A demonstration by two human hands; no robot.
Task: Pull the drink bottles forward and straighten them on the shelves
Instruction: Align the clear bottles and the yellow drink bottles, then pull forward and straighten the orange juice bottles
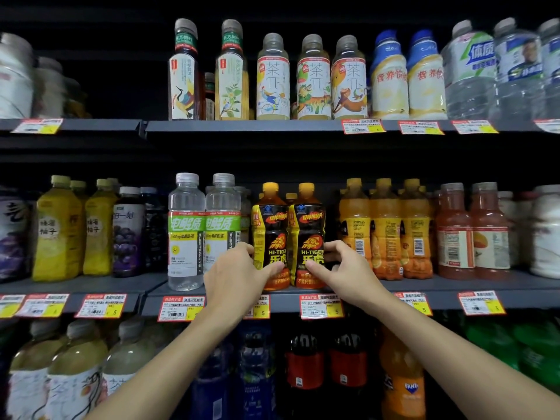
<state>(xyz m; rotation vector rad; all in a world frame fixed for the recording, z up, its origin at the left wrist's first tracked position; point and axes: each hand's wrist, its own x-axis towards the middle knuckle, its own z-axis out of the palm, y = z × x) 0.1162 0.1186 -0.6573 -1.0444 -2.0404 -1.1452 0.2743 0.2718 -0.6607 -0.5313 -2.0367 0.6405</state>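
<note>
Two black-and-yellow Hi-Tiger bottles with orange caps stand side by side at the front edge of the middle shelf [448, 286]. My left hand [235, 275] grips the left Hi-Tiger bottle [270, 228] low on its body, thumb across the label. My right hand [345, 269] grips the right Hi-Tiger bottle [307, 228] the same way. Both bottles are upright with labels facing me. A third orange cap shows behind them.
Clear electrolyte bottles [186, 231] stand just left of my left hand, orange juice bottles [385, 228] just right of my right hand. Tea bottles [313, 78] line the top shelf. Cola and Fanta bottles [403, 377] fill the bottom shelf. Price tags [321, 306] hang along the shelf edges.
</note>
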